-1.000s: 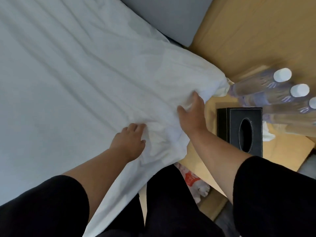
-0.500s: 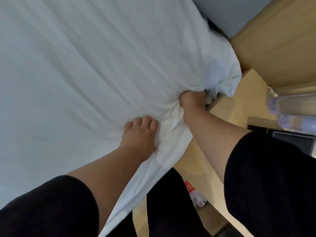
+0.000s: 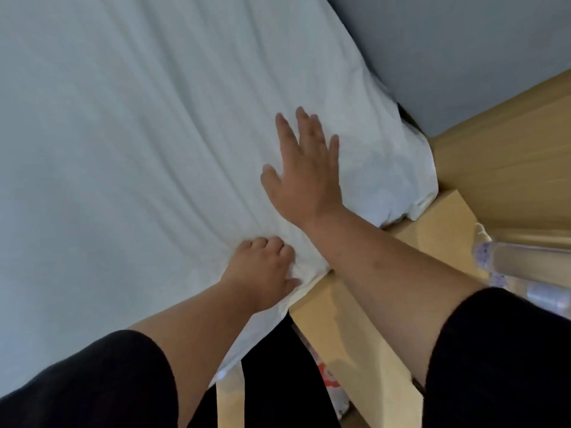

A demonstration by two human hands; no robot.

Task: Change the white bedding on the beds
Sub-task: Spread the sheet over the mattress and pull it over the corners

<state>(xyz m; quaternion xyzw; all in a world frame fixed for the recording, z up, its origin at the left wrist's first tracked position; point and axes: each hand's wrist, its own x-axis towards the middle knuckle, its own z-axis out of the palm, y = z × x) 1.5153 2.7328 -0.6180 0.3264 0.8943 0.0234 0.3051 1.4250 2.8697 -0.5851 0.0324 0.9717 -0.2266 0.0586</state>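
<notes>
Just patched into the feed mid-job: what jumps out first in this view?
The white sheet fills the left and centre, creased toward the bed's corner. The right hand lies spread flat on it near that corner, while the left hand grips bunched fabric at the edge. Clear water bottles lie far right.

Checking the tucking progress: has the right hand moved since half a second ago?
Yes. The right hand left the sheet's bunched corner and now lies open further onto the bed.

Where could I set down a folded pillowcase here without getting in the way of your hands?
The widest free patch is the white sheet, left of and beyond both hands. It is crowded at the bed's near corner: the left hand grips the sheet's edge and the right hand is spread flat over it. The wooden nightstand is tight, with water bottles along its right side.
</notes>
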